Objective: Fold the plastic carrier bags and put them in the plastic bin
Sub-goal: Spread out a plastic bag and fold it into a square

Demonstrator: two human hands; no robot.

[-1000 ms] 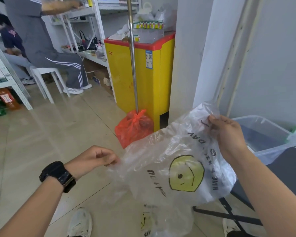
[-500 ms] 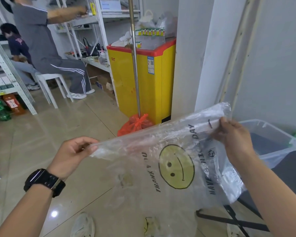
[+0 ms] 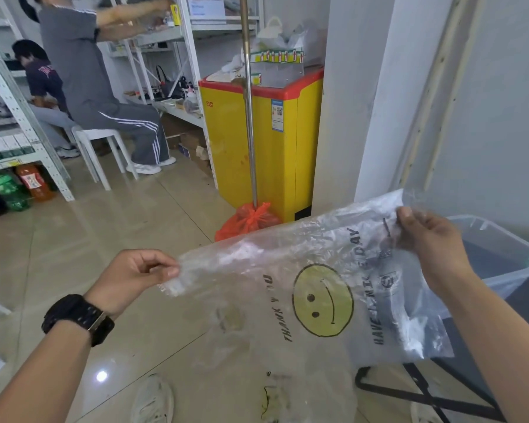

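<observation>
A clear plastic carrier bag (image 3: 287, 270) with a yellow smiley face and black lettering hangs stretched out in the air in front of me. My left hand (image 3: 135, 277) pinches its left corner; a black watch is on that wrist. My right hand (image 3: 428, 242) pinches the upper right corner, higher than the left. The clear plastic bin (image 3: 501, 236) stands behind my right hand on a dark table, partly hidden by my arm. Another smiley bag (image 3: 272, 398) lies on the floor below, seen through the held bag.
A yellow chest freezer (image 3: 257, 141) with a red rim stands ahead, a metal pole (image 3: 249, 117) and an orange bag (image 3: 248, 221) in front of it. Two people sit at shelves at the back left. The black table frame (image 3: 409, 392) is at lower right. My shoes show below.
My hands have moved apart and pulled the crumpled bag out flat and taut. The top edge now runs straight from the left hand up to the right hand.
</observation>
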